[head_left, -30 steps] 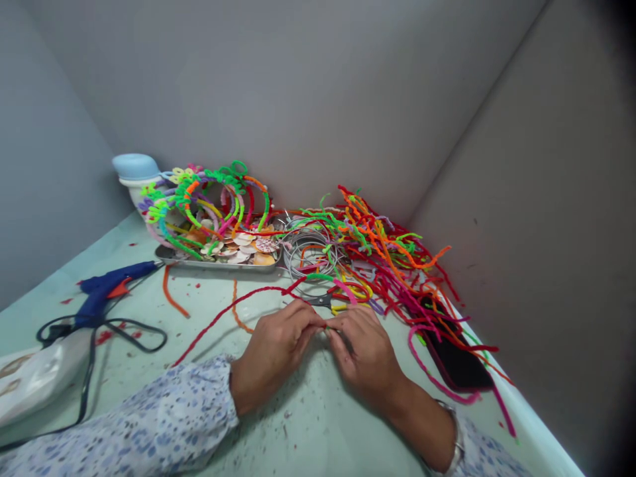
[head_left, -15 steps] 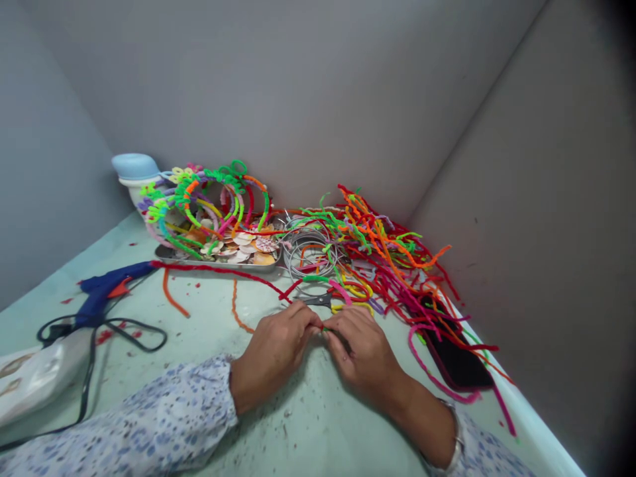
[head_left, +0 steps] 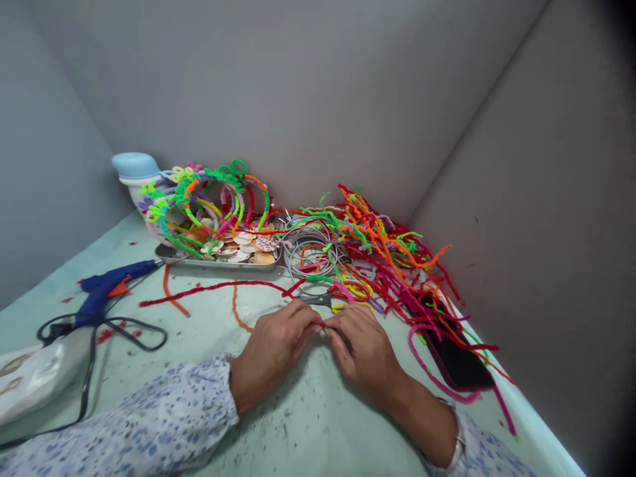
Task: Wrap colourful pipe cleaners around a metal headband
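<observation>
My left hand (head_left: 278,354) and my right hand (head_left: 365,351) meet at the middle of the table, fingertips pinched. Between them a small red and green bit of pipe cleaner shows; most of it is hidden by the fingers. From behind my left fingers a long red pipe cleaner (head_left: 199,289) stretches out to the left, its far end loose. Just beyond the fingertips, a curved piece with red, green and pink pipe cleaner (head_left: 318,279) arches up; whether it joins the held part I cannot tell. Scissors (head_left: 320,300) with red and yellow handles lie behind my hands.
A blue glue gun (head_left: 102,285) with a black cord lies left. Behind are a metal tray (head_left: 243,266) of shells, colourful pipe-cleaner rings (head_left: 218,175) and a wire coil (head_left: 303,258). Tangled pipe cleaners (head_left: 382,238) and a phone (head_left: 460,361) are at right.
The long red pipe cleaner's loose end has swung down and toward me, away from the glue gun's tip. My hands stay pinched in nearly the same place.
</observation>
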The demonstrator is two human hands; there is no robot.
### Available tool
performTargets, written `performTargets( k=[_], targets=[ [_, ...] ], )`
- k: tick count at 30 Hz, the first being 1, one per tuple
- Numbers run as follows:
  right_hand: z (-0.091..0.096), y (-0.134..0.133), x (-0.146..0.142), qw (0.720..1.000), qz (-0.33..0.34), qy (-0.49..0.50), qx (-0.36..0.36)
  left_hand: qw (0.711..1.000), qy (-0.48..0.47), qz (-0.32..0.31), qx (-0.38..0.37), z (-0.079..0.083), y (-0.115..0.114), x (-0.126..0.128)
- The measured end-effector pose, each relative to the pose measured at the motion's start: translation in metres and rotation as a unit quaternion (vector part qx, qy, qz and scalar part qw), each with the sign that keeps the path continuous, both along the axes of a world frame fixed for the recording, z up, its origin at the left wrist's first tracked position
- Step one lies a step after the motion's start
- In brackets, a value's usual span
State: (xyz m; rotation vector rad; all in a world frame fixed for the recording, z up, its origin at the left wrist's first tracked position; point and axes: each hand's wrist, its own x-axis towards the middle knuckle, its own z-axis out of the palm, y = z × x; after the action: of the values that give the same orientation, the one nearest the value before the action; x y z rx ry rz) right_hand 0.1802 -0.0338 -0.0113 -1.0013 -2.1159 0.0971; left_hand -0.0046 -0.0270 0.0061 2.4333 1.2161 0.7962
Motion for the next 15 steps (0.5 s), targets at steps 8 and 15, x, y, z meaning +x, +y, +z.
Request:
performTargets(
  k=[8,15],
  targets=[
    [-0.0008,-0.001,0.0011,1.0,0.01,-0.026,-0.003,0.999,0.03,-0.013,-0.018,0.0045,-0.0004,-0.0006],
    [0.0009,-0.0013,-0.0006,0.999,0.018,-0.038,0.006,0.999,0.012,-0.018,-0.047,0.0025,0.0025,-0.0014]
  ],
)
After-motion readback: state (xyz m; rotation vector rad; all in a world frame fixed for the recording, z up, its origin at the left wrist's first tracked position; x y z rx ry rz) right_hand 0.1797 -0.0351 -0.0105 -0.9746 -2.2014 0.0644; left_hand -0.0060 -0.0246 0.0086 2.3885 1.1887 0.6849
